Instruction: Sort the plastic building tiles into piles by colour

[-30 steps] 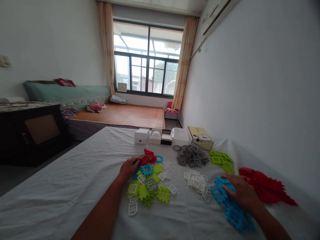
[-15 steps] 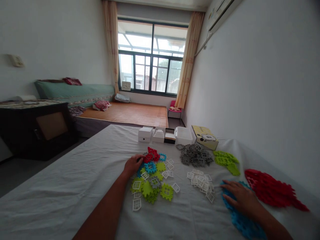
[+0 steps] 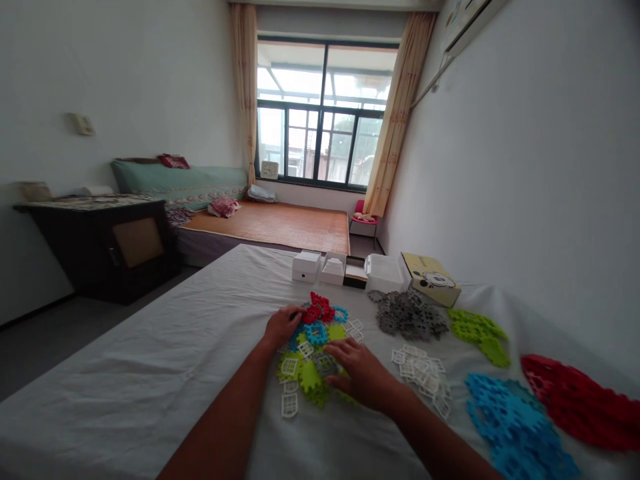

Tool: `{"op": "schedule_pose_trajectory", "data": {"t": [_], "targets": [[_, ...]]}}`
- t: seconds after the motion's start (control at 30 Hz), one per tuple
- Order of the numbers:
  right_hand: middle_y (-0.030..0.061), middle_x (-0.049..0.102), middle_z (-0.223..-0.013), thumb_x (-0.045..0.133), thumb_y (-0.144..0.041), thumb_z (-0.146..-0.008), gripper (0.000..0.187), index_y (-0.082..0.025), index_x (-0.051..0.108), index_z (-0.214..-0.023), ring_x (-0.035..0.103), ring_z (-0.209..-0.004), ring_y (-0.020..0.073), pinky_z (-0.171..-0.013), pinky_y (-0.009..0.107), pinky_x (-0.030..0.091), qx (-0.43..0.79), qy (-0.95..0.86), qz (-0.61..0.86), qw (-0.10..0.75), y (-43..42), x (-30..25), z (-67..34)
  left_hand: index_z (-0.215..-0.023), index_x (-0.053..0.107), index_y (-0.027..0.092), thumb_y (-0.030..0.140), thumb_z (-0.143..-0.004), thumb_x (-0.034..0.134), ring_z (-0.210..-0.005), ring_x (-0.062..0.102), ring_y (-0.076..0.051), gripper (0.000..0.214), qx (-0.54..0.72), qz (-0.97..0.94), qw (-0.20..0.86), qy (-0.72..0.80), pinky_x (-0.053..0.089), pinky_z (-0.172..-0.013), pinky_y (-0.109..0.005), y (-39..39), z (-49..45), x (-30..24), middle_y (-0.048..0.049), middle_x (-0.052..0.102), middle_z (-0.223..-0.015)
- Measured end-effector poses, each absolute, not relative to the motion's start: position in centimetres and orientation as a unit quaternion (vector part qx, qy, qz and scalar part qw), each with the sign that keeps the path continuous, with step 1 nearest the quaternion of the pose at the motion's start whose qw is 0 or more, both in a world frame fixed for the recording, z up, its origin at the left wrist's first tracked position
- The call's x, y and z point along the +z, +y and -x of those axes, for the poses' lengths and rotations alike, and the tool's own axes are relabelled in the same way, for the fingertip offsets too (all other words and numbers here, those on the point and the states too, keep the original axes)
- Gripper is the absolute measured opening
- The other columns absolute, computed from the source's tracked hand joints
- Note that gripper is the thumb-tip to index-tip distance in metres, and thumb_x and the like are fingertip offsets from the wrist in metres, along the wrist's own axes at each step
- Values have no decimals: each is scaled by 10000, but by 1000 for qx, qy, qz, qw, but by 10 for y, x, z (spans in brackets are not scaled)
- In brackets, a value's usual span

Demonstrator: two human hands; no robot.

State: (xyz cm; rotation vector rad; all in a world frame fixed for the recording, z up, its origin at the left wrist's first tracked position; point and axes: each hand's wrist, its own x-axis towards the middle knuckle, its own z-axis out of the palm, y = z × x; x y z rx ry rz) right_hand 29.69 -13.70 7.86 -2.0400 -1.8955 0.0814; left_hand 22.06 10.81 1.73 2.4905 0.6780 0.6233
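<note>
A mixed pile of plastic building pieces lies on the white cloth between my hands: red pieces [image 3: 319,307], a blue square piece [image 3: 315,333], lime-green pieces [image 3: 311,377] and white window-frame pieces [image 3: 289,405]. My left hand [image 3: 283,327] rests at the pile's left edge beside the red and blue pieces. Its fingers are curled together, and whatever they grip is hidden. My right hand [image 3: 364,373] reaches over the pile's right side, thumb and fingers apart, above a grey piece [image 3: 325,363] and green ones it partly covers. Nothing shows in its grasp.
Sorted heaps lie to the right: grey [image 3: 407,315], white frames [image 3: 423,373], lime green [image 3: 477,331], blue [image 3: 515,423] and red [image 3: 580,400]. Behind them stand small boxes [image 3: 306,265], a clear container [image 3: 385,271] and a yellow box [image 3: 430,277]. A bed [image 3: 280,223] is beyond.
My right hand has left the blue heap and moved left to the mixed pile, uncovering the blue pieces. My left hand stays at the pile's edge. The camera view has turned slightly left.
</note>
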Motion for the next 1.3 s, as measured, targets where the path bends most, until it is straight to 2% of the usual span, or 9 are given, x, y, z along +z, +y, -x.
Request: {"op": "schedule_pose_trajectory", "data": {"t": [0.13, 0.33, 0.47, 0.57, 0.73, 0.83, 0.97, 1.07, 1.3], "targets": [[31, 551, -1211, 529, -366, -808, 423, -285, 477, -1220, 464, -1082, 213, -927, 361, 374, 15, -693, 690, 209, -128, 53, -293, -966, 653, 271, 315, -814, 445, -954, 574, -145, 261, 228, -909, 244, 250, 395, -847, -212, 108, -221, 16, 21, 663, -1017], [39, 632, -1057, 431, -274, -871, 276, -267, 564, -1113, 514, -1006, 181, -897, 341, 403, -41, -670, 682, 291, -133, 39, -310, -960, 655, 264, 305, -808, 449, -933, 582, -145, 259, 233, -908, 238, 255, 398, -826, -211, 108, -222, 16, 17, 667, -1001], [48, 652, -916, 425, -314, -870, 275, -227, 565, -1090, 586, -800, 159, -750, 296, 476, -12, -569, 722, 394, -134, 35, -325, -952, 653, 264, 301, -808, 447, -928, 582, -141, 254, 229, -910, 240, 248, 396, -815, -203, 108, -222, 17, 19, 669, -993], [38, 650, -859, 451, -347, -850, 297, -213, 558, -1091, 598, -702, 145, -652, 263, 494, 21, -524, 742, 418, -135, 29, -337, -956, 652, 267, 305, -809, 444, -929, 580, -142, 257, 229, -910, 241, 247, 399, -806, -202, 109, -222, 15, 18, 667, -998], [60, 626, -998, 419, -286, -861, 264, -225, 576, -1064, 557, -928, 183, -820, 332, 456, -91, -532, 750, 382, -132, 27, -346, -960, 649, 279, 305, -807, 441, -936, 578, -147, 260, 232, -908, 243, 251, 404, -798, -208, 110, -223, 13, 24, 665, -999], [57, 602, -1106, 425, -281, -861, 313, -246, 528, -1155, 500, -1048, 195, -881, 354, 416, -128, -576, 744, 314, -123, 30, -338, -954, 651, 276, 308, -808, 439, -939, 576, -148, 260, 232, -908, 243, 250, 399, -817, -213, 109, -223, 14, 22, 666, -997], [46, 548, -1219, 455, -304, -852, 454, -245, 389, -1298, 391, -1187, 217, -956, 381, 342, -112, -639, 727, 226, -112, 29, -318, -961, 651, 270, 309, -809, 441, -944, 574, -150, 262, 230, -908, 242, 255, 395, -839, -222, 108, -222, 15, 18, 664, -1004], [34, 565, -1193, 469, -277, -847, 431, -259, 416, -1274, 411, -1163, 214, -957, 373, 329, -82, -657, 719, 212, -112, 32, -310, -966, 650, 269, 309, -808, 446, -944, 573, -152, 261, 226, -907, 245, 257, 396, -843, -225, 108, -222, 16, 18, 663, -1008], [45, 627, -987, 514, -270, -828, 308, -263, 537, -1135, 498, -989, 201, -842, 341, 385, -49, -628, 739, 238, -122, 39, -315, -972, 651, 273, 302, -805, 459, -975, 563, -158, 256, 211, -900, 264, 274, 391, -864, -230, 102, -221, 24, 21, 660, -1028]]}}
